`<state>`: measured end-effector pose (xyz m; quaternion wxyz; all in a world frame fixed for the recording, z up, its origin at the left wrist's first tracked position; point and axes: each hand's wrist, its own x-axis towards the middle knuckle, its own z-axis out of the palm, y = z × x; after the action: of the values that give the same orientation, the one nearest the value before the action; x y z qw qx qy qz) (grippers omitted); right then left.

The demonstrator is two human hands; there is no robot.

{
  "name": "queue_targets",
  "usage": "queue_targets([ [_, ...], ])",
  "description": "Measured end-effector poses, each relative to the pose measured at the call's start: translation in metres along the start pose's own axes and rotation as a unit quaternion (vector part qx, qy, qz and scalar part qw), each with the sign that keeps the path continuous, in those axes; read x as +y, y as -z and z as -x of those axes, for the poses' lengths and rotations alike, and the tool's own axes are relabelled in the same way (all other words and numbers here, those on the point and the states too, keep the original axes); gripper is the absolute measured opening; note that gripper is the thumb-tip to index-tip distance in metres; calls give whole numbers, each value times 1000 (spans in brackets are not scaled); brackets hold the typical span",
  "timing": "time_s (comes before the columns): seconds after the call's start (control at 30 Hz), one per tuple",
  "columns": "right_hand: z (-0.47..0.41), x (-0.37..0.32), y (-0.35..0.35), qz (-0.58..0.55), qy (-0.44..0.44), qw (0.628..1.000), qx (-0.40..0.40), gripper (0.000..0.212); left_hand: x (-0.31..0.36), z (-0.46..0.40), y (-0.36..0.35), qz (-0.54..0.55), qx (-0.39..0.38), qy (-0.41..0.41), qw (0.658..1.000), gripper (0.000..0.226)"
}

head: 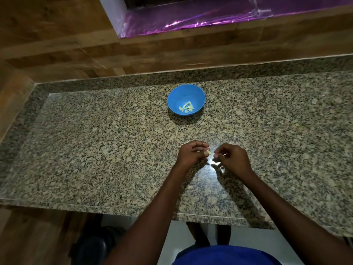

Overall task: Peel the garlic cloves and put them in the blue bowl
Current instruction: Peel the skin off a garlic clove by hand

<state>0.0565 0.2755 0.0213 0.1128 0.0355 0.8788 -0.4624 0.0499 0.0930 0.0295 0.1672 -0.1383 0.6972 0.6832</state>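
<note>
A blue bowl (186,96) stands on the granite counter (95,140) toward the back, with several pale peeled garlic cloves (186,108) lying in its bottom. Nearer to me, my left hand (191,154) pinches a small pale garlic clove (209,152) between thumb and fingertips. My right hand (232,158) is curled just to the right of it, its fingertips pinched together next to the clove, perhaps on a bit of skin; what they hold is too small to tell. A few pale scraps of skin (216,166) lie on the counter under my hands.
A wooden wall (57,44) rises behind and left of the counter. A purple-lit recess (191,18) sits above the back wall. The counter's front edge (114,206) runs close to my body; dark objects lie on the floor below.
</note>
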Motion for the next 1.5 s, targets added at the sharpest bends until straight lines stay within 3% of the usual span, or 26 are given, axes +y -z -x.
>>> queue_targets([
  [0.27, -6, 3, -1, -144, -72, 987, -13, 15, -3, -5, -11, -10, 41, -6, 999, 20],
  [0.5, -34, 4, -5, -34, -92, 991, 92, 14, -11, -26, -25, -122, 81, -53, 988, 20],
  [0.67, -35, 16, 4, 86, -42, 989, 114, 15, -19, -17, -7, -323, 158, -107, 927, 25],
  [0.8, -6, 29, 5, 162, 39, 983, 81, 9, -39, -4, 1, -438, 102, -159, 879, 38],
  [0.97, 23, 44, -15, 190, 127, 974, 5, 21, -55, 10, -16, -528, 52, -213, 821, 50],
  [1.03, 30, 44, -25, 189, 141, 972, 3, 18, -59, 19, -23, -525, 44, -231, 818, 44],
  [1.13, 31, 42, -32, 209, 153, 966, 10, 14, -66, 31, -25, -470, 45, -221, 853, 18],
  [1.2, 30, 40, -32, 229, 158, 960, 8, 19, -67, 35, -25, -472, 34, -229, 851, 19],
  [1.37, 25, 32, -33, 273, 134, 952, -19, 24, -38, 2, -22, -406, 134, -194, 883, 18],
  [1.43, 21, 32, -34, 297, 112, 948, -31, 23, -27, -20, -19, -448, 111, -191, 866, 27],
  [1.5, 18, 30, -32, 290, 100, 951, -35, 18, -27, -35, -17, -529, 67, -206, 820, 43],
])
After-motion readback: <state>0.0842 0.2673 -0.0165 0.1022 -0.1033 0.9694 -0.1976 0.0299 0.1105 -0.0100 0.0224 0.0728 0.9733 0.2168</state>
